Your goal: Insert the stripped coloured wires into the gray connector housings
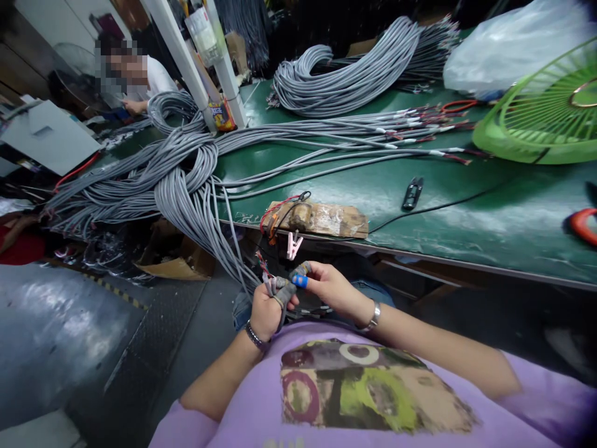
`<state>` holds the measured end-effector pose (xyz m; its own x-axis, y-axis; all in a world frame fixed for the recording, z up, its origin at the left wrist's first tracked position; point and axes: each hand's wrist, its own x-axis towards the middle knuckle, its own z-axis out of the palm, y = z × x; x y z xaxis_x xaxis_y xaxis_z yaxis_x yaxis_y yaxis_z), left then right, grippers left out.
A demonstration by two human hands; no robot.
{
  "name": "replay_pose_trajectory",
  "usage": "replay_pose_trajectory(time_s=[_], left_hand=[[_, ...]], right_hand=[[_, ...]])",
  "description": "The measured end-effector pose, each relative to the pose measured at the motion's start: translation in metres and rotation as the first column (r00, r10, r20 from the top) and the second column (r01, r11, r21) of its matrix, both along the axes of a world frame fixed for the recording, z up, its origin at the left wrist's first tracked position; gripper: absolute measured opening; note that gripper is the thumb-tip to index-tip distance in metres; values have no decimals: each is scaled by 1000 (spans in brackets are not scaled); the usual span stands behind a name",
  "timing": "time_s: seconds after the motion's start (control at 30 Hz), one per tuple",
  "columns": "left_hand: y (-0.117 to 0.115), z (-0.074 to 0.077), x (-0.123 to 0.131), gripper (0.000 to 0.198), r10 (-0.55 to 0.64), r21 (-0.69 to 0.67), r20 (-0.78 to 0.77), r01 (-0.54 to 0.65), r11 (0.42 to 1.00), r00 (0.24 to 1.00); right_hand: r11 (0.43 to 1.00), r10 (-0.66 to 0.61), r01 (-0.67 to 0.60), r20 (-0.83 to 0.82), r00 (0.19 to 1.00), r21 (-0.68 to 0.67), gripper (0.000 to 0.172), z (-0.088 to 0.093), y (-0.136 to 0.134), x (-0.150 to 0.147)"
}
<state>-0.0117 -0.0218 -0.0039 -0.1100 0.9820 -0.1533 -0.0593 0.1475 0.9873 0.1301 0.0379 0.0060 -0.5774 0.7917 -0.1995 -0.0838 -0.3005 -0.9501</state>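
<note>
The green tabletop (pixel 448 218) carries a bundle of grey cables (pixel 186 168) that drapes over its near edge. A green fan (pixel 545 106) sits on the right, a wooden board (pixel 331 219) at the edge. Below, the right hand (pixel 333 287) touches the left hand (pixel 270 310); whether its bent fingers grip anything, I cannot tell. The left fingers clasp a cable's wire ends (pixel 264 266).
</note>
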Motion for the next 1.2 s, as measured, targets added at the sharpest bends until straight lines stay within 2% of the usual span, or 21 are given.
replay_pose_trajectory(time_s=[0.13, 0.33, 0.5, 0.67, 0.8, 0.93, 1.07, 1.2], left_hand=[[-2, -1, 3, 27, 88, 2, 14, -88, 996, 996], [0, 8, 2, 29, -27, -78, -31, 25, 997, 999], [-2, 6, 1, 27, 46, -68, -6, -47, 997, 999], [-4, 2, 2, 26, 46, -79, 4, -45, 996, 999], [-3, 2, 2, 26, 49, -75, 12, -48, 996, 999], [-2, 4, 2, 28, 69, -79, 54, -64, 995, 996], [-2, 3, 1, 31, 70, -73, 46, -67, 995, 996], [-3, 2, 1, 30, 62, -77, 38, -59, 995, 997]], right_hand=[[992, -89, 82, 72, 993, 96, 36, -4, -3, 0], [998, -38, 37, 18, 999, 44, 35, -2, -5, 0], [999, -8, 8, 2, 1000, 37, 36, 2, -4, -1], [997, -25, 21, 47, 999, 67, 36, 6, -3, -2], [998, -59, 61, 64, 996, -30, 34, 3, -4, -3], [988, -69, 65, -21, 997, -139, 33, 0, -4, -3], [993, 31, -35, -36, 999, -110, 36, 2, -2, -2], [992, 21, -20, 8, 1000, -124, 34, 4, -1, -3]])
